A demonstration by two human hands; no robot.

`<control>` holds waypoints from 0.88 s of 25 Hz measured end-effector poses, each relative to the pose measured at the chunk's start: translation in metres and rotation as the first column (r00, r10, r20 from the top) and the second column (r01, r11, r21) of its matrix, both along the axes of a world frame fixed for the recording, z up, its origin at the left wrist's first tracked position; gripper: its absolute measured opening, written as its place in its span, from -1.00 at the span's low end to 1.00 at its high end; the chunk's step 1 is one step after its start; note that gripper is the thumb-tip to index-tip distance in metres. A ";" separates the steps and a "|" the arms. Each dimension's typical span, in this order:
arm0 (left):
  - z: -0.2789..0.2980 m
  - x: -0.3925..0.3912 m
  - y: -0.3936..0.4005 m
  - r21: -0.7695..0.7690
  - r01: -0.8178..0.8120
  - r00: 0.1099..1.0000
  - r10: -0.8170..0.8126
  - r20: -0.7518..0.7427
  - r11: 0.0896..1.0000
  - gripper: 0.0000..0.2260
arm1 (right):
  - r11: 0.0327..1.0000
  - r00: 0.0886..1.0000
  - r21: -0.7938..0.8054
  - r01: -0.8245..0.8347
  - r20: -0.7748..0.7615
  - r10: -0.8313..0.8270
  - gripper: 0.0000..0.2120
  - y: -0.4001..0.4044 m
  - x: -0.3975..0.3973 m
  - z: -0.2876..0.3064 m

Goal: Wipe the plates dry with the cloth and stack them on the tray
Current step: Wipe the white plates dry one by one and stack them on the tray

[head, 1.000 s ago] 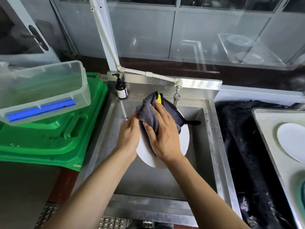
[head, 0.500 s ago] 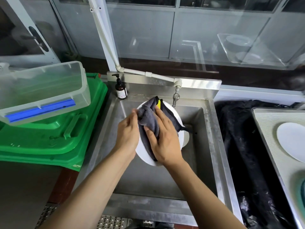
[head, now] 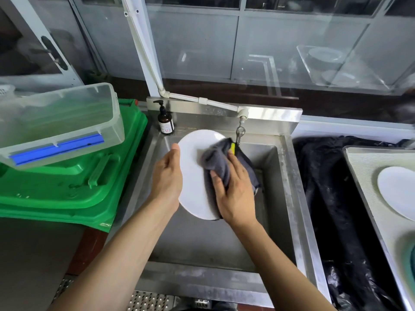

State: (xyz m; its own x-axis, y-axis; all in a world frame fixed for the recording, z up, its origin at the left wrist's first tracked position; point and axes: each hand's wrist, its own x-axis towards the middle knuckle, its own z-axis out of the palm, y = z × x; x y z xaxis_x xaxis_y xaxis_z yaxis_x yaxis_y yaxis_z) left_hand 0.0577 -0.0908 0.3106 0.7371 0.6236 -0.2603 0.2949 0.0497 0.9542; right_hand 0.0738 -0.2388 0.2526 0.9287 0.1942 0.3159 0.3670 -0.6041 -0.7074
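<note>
A stainless sink (head: 289,198) is set below glazed panels, w/ a white pipe running down to a tap (head: 240,131) at the back rim. A white plate (head: 193,173) is held tilted over the basin, face toward the camera. Its left edge is gripped by the left hand (head: 167,178), thumb on the rim up top, fingers hidden behind. A gray cloth (head: 219,162) w/ a yellow tag is bunched and pressed against the plate's right half by the right hand (head: 235,194), fingers curled round the fabric. A brown pump bottle (head: 165,122) stands at the sink's back-left corner. To the left, a clear bin (head: 60,122) w/ a blue strip is stacked on green plastic lids (head: 74,189). At far right, a second white plate (head: 397,191) is seen lying on a pale tray (head: 368,162), beside black plastic sheeting (head: 332,198).
</note>
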 end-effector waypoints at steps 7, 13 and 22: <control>0.004 0.005 -0.002 -0.027 0.030 0.999 -0.029 0.015 0.999 -0.66 | 0.982 0.975 0.009 -0.187 0.127 0.185 -0.45 0.025 -0.030 0.000; -0.001 0.005 0.002 0.001 -0.015 1.000 0.015 -0.022 1.000 -0.64 | 0.997 0.995 0.077 0.028 -0.100 -0.021 -0.49 0.007 -0.014 -0.003; 0.012 0.011 0.007 0.005 0.015 1.000 -0.015 0.010 1.000 -0.56 | 0.992 0.976 -0.042 -0.118 0.181 0.123 -0.45 -0.002 -0.050 -0.019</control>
State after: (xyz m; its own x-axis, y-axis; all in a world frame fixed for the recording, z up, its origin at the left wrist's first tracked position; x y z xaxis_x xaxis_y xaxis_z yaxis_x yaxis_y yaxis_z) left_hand 0.0687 -0.0834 0.3222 0.7490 0.6138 -0.2495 0.2859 0.0403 0.9574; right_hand 0.0240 -0.2412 0.2337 0.8252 0.3134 0.4700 0.5595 -0.5681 -0.6035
